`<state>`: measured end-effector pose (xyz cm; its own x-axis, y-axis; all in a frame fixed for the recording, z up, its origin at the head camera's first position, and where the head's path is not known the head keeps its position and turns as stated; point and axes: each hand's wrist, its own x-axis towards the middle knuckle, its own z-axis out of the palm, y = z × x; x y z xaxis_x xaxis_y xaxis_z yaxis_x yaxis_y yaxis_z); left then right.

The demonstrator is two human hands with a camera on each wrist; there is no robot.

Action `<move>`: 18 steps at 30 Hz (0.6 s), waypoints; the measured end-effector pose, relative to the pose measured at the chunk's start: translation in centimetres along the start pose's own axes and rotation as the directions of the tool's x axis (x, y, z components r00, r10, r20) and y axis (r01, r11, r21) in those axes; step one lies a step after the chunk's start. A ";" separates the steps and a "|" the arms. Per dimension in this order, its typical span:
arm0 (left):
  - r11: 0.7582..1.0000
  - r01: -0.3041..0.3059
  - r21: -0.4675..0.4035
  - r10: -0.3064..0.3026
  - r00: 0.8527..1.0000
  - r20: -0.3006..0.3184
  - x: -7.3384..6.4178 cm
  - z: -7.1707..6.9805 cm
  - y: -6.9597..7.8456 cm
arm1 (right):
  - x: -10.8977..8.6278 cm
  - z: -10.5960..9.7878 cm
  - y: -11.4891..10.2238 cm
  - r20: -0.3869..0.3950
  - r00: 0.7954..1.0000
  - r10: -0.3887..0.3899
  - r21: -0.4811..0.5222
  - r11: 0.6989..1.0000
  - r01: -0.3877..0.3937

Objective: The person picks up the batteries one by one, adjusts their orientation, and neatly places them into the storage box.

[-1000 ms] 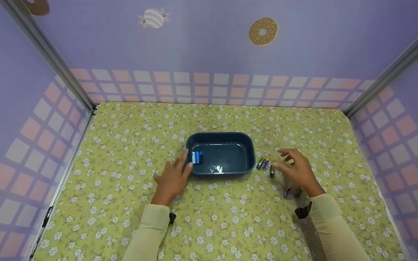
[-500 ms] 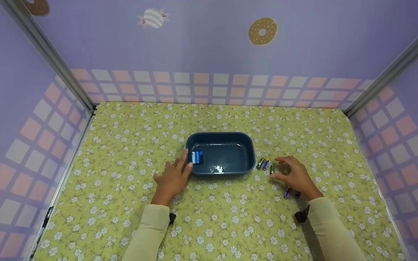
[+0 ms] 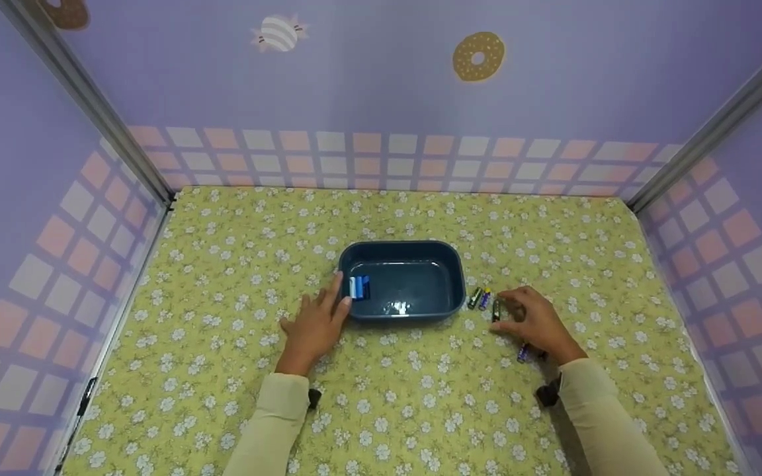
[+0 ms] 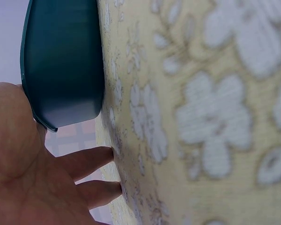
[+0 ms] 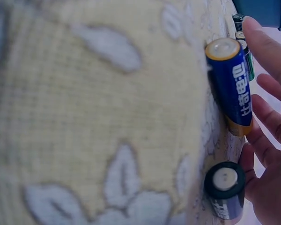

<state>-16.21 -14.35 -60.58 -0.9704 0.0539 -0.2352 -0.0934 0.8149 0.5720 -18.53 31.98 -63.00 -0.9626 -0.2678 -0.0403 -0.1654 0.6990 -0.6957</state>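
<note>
In the head view, my left hand [image 3: 315, 328] rests against the left end of a dark blue plastic basin [image 3: 402, 317]. Its thumb and index finger touch the rim, and the other fingertips rest on the cloth. Several blue batteries [image 3: 359, 287] lie side by side in the basin's left end. My right hand [image 3: 540, 322] is low over the cloth, its bent thumb and index finger on either side of a green battery [image 3: 496, 309]. No firm grip on it shows. Left of that lie another green battery [image 3: 475, 298] and a purple-blue battery [image 3: 485, 299].
Beneath the right hand lie a blue battery with yellow ends [image 5: 231, 86] and a dark-capped battery [image 5: 225, 190]. A yellow floral cloth [image 3: 381, 396] covers the tabletop. Purple wall panels [image 3: 381, 86] enclose it at the back and both sides.
My right hand has come lower and slightly left and nearer, its thumb and index finger now either side of the green battery. The left hand and basin stay still.
</note>
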 end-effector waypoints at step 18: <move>1.000 -0.007 -0.007 0.007 1.000 0.006 0.0 0.1 -0.2 | 0.1 0.1 -0.1 0.006 1.000 -0.002 -0.059 0.998 0.003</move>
<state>-16.21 -14.47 -60.76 -0.9698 0.0634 -0.2357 -0.0878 0.8105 0.5792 -18.57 31.82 -63.00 -0.9610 -0.2731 -0.0426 -0.1804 0.7363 -0.6522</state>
